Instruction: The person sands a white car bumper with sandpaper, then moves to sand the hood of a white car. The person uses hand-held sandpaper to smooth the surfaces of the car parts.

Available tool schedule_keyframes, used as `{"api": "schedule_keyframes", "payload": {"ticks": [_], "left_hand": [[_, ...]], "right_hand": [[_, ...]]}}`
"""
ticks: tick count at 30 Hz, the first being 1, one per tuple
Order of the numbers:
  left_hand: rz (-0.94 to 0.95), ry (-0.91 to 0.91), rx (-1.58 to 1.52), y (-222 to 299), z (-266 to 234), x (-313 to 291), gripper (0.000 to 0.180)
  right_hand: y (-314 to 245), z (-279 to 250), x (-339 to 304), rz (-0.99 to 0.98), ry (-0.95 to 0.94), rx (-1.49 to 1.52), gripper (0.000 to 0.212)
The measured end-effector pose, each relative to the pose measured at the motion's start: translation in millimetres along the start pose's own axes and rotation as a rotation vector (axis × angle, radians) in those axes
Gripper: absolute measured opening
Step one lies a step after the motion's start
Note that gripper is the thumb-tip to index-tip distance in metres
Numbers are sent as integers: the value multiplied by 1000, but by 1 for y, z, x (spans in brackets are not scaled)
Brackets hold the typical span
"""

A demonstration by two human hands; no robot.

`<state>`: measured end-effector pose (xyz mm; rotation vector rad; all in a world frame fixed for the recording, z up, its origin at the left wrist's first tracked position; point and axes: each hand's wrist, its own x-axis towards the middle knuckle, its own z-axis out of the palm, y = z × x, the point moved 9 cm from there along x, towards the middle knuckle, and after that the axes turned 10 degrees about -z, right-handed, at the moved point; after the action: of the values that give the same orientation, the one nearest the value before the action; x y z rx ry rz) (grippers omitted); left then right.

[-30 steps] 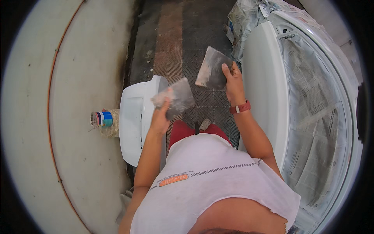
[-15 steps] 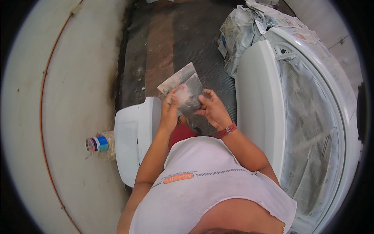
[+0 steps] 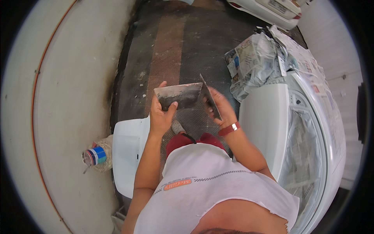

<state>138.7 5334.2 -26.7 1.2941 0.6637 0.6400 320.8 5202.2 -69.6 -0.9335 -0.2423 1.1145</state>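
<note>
My left hand (image 3: pixel 161 119) grips a thin, stiff rectangular plate (image 3: pixel 175 93), thumb on its face and fingers behind. The plate is dark grey with a pale pinkish smeared band along its far edge. A second thin dark plate (image 3: pixel 208 93) stands nearly edge-on in my right hand (image 3: pixel 223 108), its fingers closed round the lower part. The two plates meet or nearly meet at the left one's right end; I cannot tell if they touch. Both hands are held in front of my waist, above the floor.
To the left stand a white panel (image 3: pixel 126 156) and a can with a blue band (image 3: pixel 98 155) by the wall. At the right are a white car panel (image 3: pixel 263 124), plastic-covered car opening (image 3: pixel 300 144) and crumpled newspaper masking (image 3: pixel 249 58). Another white car (image 3: pixel 265 13) stands far off.
The plates were overlapped between both hands; now they are apart at an angle, one in each hand. The right plate has turned nearly edge-on. The view has shifted, showing the far car.
</note>
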Motion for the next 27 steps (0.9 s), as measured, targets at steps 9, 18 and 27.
{"api": "schedule_keyframes", "payload": {"ticks": [9, 18, 27], "left_hand": [[-124, 86, -381, -23, -20, 32, 45], [-34, 163, 228, 26, 35, 53, 61], [-296, 218, 287, 12, 86, 60, 60]], "right_hand": [[-33, 19, 80, -315, 224, -365, 51], [-32, 30, 133, -123, 26, -264, 43], [-114, 65, 157, -325, -526, -672, 36]]}}
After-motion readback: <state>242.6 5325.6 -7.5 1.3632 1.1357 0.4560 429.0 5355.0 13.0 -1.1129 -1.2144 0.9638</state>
